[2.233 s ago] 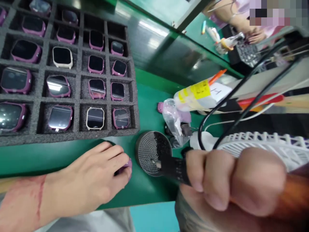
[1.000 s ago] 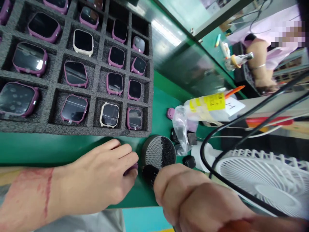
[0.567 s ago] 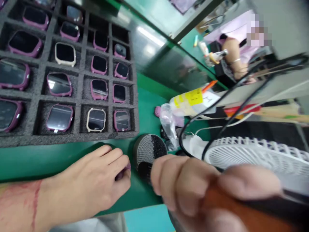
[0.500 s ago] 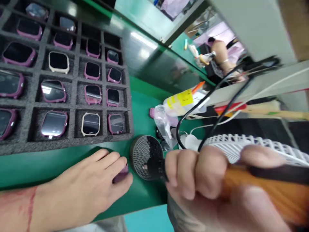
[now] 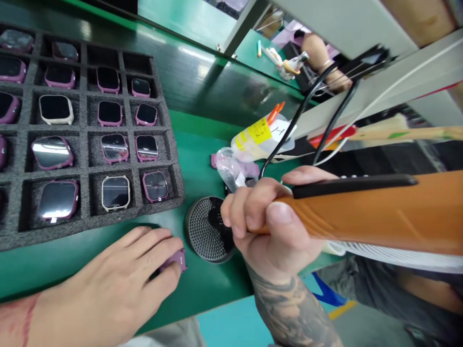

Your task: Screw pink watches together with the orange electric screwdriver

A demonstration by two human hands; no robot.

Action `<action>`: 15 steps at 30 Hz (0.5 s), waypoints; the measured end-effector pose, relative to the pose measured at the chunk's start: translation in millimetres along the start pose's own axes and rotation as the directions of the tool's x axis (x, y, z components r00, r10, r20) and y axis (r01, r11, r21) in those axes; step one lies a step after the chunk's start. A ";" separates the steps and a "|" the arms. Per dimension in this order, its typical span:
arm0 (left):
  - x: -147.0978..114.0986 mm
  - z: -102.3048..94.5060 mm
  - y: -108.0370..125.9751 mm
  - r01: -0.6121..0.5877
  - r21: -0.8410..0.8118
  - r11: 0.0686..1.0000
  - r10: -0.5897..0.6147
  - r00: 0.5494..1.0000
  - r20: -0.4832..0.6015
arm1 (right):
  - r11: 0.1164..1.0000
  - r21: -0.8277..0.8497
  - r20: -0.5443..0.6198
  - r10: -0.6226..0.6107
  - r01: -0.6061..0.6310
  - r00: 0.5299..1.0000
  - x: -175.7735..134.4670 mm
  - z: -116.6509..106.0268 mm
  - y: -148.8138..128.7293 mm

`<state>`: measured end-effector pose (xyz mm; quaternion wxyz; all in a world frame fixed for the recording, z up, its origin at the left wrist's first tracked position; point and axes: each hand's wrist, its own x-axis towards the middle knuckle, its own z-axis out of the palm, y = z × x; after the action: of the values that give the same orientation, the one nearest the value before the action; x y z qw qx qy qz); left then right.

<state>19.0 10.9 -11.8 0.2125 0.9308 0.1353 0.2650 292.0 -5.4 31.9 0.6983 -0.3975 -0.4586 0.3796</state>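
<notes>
My left hand (image 5: 123, 282) rests on the green bench, its fingers closed around a purple watch case (image 5: 178, 260). Most of that case is hidden under the fingers. My right hand (image 5: 275, 219) is wrapped around a thick orange handheld tool (image 5: 365, 212) with a long black strip along its side; its working end is out of sight. Behind the right hand stands a round, dark dish with a perforated top (image 5: 208, 231), partly covered by the hand. A grey foam tray (image 5: 90, 219) above my left hand holds several purple and cream watches in separate pockets.
A bottle with a yellow label (image 5: 255, 137) lies beyond the dish, beside a clear plastic bag (image 5: 231, 168). Black cables (image 5: 300, 111) hang down behind my right hand. Another person's arm (image 5: 318, 53) shows beyond the partition. A white grille (image 5: 390, 258) sits under the tool.
The orange tool has swung up and across the view, and my right hand has turned with it. My left hand stays on the watch case, more of which shows now. The view has shifted right.
</notes>
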 end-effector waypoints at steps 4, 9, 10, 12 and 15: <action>0.5 1.7 -0.7 0.004 -0.002 1.000 -0.004 1.000 -0.003 | 1.000 0.011 0.011 -0.011 0.011 1.000 0.3 0.2 7.0; 0.3 2.3 -4.4 -0.002 0.003 1.000 0.002 0.999 0.045 | 1.000 -0.007 0.022 -0.002 0.003 1.000 2.4 -1.8 2.7; 1.2 1.6 -4.9 -0.005 0.007 1.000 0.005 0.998 0.062 | 1.000 -0.012 0.016 0.003 -0.003 1.000 1.4 -2.5 -2.7; 3.3 -0.6 -5.0 -0.015 0.011 1.000 0.014 0.995 0.098 | 0.999 -0.033 0.017 0.034 -0.033 0.999 -4.0 -4.3 -17.5; 5.4 -4.0 -3.4 -0.021 0.009 1.000 0.020 0.990 0.137 | 0.988 -0.117 0.018 0.104 -0.101 0.994 -20.0 -9.3 -41.5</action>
<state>20.8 17.1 -8.1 0.2138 0.9492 0.1120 0.2018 301.9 -41.7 60.1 0.6481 -0.4559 -0.4670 0.3925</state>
